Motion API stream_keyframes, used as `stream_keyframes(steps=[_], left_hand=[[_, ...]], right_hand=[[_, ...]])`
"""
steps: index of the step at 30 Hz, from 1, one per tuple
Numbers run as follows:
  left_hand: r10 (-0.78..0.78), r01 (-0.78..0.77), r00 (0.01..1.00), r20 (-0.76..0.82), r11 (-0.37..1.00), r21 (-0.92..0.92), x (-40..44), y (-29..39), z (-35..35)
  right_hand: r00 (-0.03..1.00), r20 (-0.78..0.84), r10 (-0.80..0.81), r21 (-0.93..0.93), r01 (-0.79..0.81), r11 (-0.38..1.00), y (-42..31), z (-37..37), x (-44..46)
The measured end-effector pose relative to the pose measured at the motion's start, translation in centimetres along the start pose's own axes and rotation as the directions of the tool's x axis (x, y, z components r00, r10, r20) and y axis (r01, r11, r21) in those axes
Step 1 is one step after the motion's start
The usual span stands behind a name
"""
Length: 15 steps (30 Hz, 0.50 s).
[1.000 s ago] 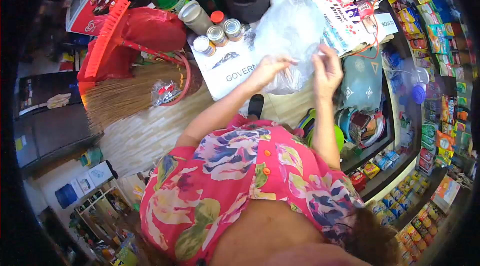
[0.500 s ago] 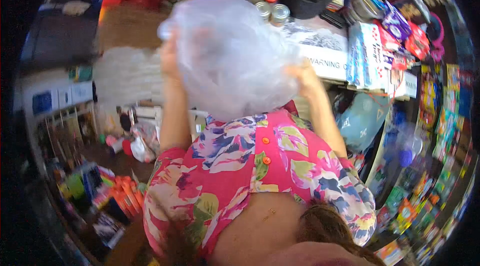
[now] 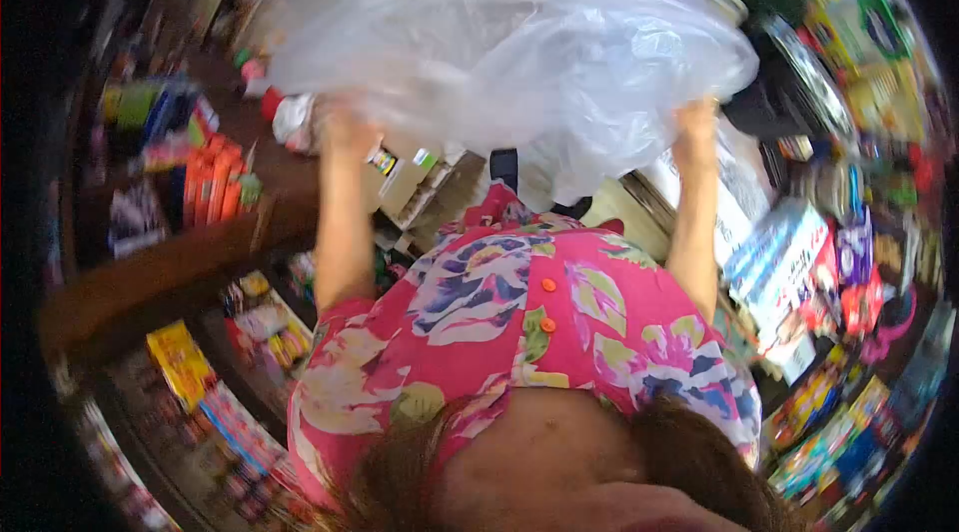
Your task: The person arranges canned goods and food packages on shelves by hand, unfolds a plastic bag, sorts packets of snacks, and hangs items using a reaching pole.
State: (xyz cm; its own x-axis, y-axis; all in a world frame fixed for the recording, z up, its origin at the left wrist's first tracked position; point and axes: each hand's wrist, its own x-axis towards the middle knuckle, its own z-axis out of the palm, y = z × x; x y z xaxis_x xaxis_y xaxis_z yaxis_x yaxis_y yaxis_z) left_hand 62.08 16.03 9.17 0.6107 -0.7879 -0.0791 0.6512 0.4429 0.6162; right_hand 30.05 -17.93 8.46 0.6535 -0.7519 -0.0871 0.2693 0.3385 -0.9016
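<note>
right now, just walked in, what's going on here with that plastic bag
A person in a pink floral top is holding a translucent plastic bag spread wide in the air in front of them. The left hand grips it near its lower left and the right hand near its lower right. Motion blur hides whether anything is inside. To the right are a blue-and-white pack and a purple packet; a yellow packet is at the lower left.
</note>
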Motion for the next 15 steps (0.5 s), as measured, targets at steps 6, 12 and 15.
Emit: stream_keyframes(steps=[6, 12, 15], left_hand=[[-0.03, 0.286, 0.9, -0.434, 0.792, 0.539, -1.3, -10.1, 5.7], [0.082, 0.122, 0.746, -0.661, 0.959, 0.257, -1.9, 2.6, -1.2], [0.201, 0.032, 0.714, -0.671, 0.948, 0.318, -5.2, 8.1, -9.2]], right_hand=[[0.846, 0.289, 0.448, -0.519, -0.255, 0.816, 8.6, 13.0, -5.4], [0.897, 0.111, 0.428, -0.237, -0.394, 0.888, 7.0, 7.7, 5.7], [0.937, 0.154, 0.315, 0.007, -0.32, 0.947, 5.1, 5.4, 10.2]])
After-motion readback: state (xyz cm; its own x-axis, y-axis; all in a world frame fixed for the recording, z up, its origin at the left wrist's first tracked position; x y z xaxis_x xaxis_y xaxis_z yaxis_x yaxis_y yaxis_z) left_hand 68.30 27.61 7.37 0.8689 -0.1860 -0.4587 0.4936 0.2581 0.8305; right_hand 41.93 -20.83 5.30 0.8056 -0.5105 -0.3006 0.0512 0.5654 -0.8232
